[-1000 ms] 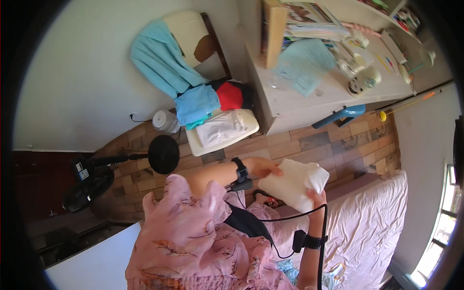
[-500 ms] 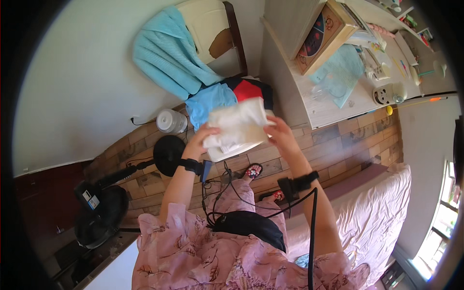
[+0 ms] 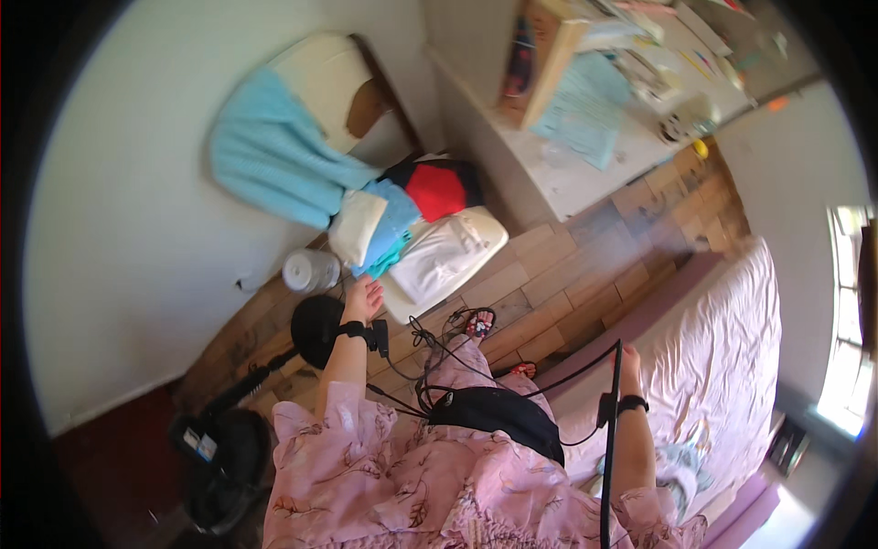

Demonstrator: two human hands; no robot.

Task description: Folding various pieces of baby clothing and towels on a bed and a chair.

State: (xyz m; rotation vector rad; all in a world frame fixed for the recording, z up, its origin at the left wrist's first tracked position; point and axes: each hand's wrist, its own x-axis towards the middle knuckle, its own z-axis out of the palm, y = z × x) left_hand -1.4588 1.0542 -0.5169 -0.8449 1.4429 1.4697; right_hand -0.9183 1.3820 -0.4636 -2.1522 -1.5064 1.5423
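My left hand (image 3: 364, 298) hangs by the front left edge of a cream chair (image 3: 485, 265), its fingers loosely apart with nothing in them. On the chair seat, a folded off-white cloth (image 3: 355, 224) lies on light blue clothes (image 3: 397, 216), with a teal cloth (image 3: 389, 259) poking out below. Beside them are a white garment (image 3: 442, 256) and a red and black one (image 3: 435, 190). My right hand (image 3: 627, 360) is out at the right, above the edge of the bed; a black cable crosses near it and its fingers are too small and blurred to read.
A turquoise towel (image 3: 274, 146) drapes over the chair back. Left of the seat stands a clear tub with a white lid (image 3: 309, 271), and nearer a black fan (image 3: 224, 467). A cluttered desk (image 3: 585, 188) is at the far right, a pink-sheeted bed (image 3: 686, 348) at the right.
The off-white cloth left both hands and now lies on the pile on the chair. My right hand has swung right toward the bed; my left has drawn back slightly. The view has shifted.
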